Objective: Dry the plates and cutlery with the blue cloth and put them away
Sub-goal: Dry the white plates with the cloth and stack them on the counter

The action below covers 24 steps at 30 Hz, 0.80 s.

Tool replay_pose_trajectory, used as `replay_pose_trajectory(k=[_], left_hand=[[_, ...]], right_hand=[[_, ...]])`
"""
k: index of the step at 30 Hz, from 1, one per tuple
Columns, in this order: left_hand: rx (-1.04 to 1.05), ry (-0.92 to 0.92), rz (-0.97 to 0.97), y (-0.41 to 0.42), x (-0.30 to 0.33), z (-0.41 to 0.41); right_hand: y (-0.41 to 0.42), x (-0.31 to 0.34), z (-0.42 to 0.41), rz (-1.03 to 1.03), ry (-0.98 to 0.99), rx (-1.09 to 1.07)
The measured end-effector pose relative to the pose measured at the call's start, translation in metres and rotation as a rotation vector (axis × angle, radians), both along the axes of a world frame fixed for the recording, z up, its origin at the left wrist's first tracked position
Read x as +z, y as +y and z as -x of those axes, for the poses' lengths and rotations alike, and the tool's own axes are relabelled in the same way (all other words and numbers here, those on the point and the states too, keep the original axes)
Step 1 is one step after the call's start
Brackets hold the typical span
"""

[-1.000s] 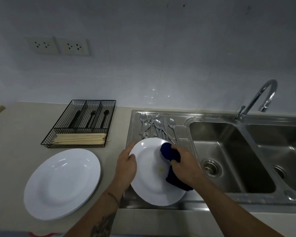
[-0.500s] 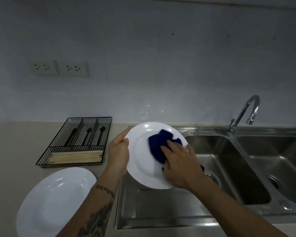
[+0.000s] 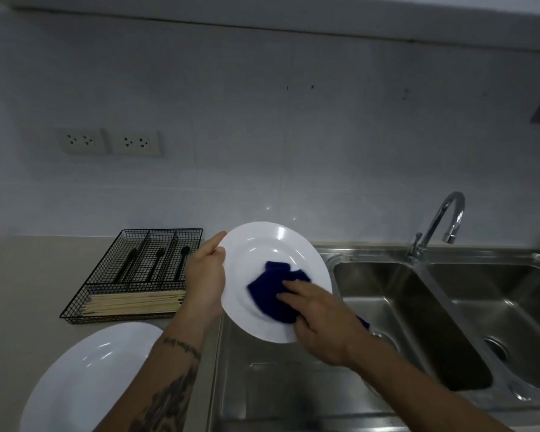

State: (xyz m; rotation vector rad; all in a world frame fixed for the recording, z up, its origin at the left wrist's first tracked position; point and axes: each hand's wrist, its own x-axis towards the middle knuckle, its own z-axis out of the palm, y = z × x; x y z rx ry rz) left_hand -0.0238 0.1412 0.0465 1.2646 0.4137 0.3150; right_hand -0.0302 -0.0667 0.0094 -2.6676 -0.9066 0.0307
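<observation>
The white plate (image 3: 275,254) has come up off the draining board since a second ago and now stands tilted at the frame's centre, its face toward the camera. The left hand (image 3: 205,277) grips its left rim, fingers curled behind. The right hand (image 3: 320,322) presses the blue cloth (image 3: 273,296) into the well, fingers extended and slightly apart — it has slid from the rim inward. Drying is mid-way; another plate (image 3: 85,378) lies lower left — the cutlery tray (image 3: 138,272) waits behind.

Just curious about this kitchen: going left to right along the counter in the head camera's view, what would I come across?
Black wire cutlery tray → left hand → held white plate → blue cloth under the right hand → tap.
</observation>
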Motion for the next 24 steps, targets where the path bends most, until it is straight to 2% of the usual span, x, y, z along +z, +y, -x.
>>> replay_pose_trajectory(k=[4, 6, 9, 11, 14, 16, 19, 21, 24], left_hand=[[-0.061, -0.016, -0.086, -0.002, 0.010, -0.003], [-0.117, -0.018, -0.147, -0.010, 0.016, -0.005], [-0.175, -0.068, -0.182, -0.017, 0.022, -0.008], [-0.168, -0.085, -0.155, -0.013, 0.027, -0.007], [-0.120, -0.106, -0.105, 0.008, 0.031, -0.002], [-0.057, -0.126, -0.043, 0.024, 0.026, 0.001], [-0.001, -0.149, 0.016, 0.032, 0.007, 0.011], [-0.046, -0.156, 0.001, 0.034, -0.007, 0.014], [-0.233, -0.166, -0.062, 0.049, -0.003, 0.007]], right_hand=[[0.004, 0.002, -0.032, -0.072, -0.107, -0.263], [0.023, 0.014, -0.040, -0.142, -0.101, -0.274], [0.045, 0.032, -0.045, -0.171, -0.167, -0.167], [0.046, 0.036, -0.049, -0.113, -0.236, -0.151], [0.032, 0.041, -0.056, 0.005, -0.336, -0.264], [0.025, 0.047, -0.060, -0.048, -0.290, -0.350], [0.022, 0.057, -0.060, -0.395, 0.003, -0.386], [0.019, 0.063, -0.061, -0.578, 0.151, -0.383], [0.012, 0.076, -0.061, -0.620, 0.191, -0.334]])
